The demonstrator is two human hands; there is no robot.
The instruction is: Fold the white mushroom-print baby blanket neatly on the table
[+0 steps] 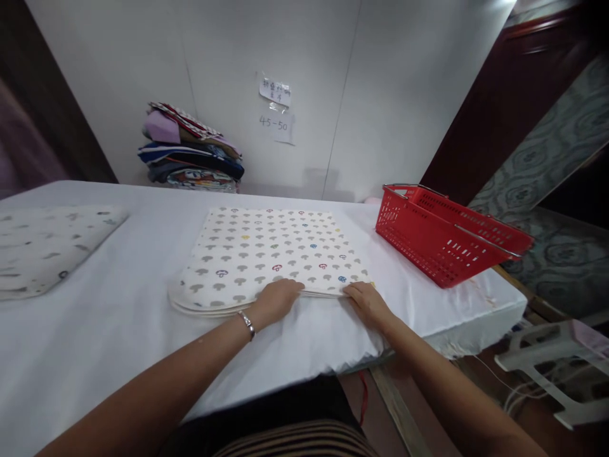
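A white cloth (276, 244) printed with grey and coloured mushrooms lies folded in layers on the white-covered table. My left hand (276, 303) grips its near edge around the middle, and a silver bracelet circles that wrist. Farther right, my right hand (368, 304) is closed on the same edge close to the right corner. The fingertips of both hands are partly hidden against the layers. The stacked edges show along the cloth's front and left front corner.
A second printed white cloth (52, 247) lies at the left. Folded fabrics (190, 152) are stacked by the wall. A red basket (442, 231) stands at the right on the table (143, 254). A white plastic stool (561, 362) is on the floor, beside loose cables.
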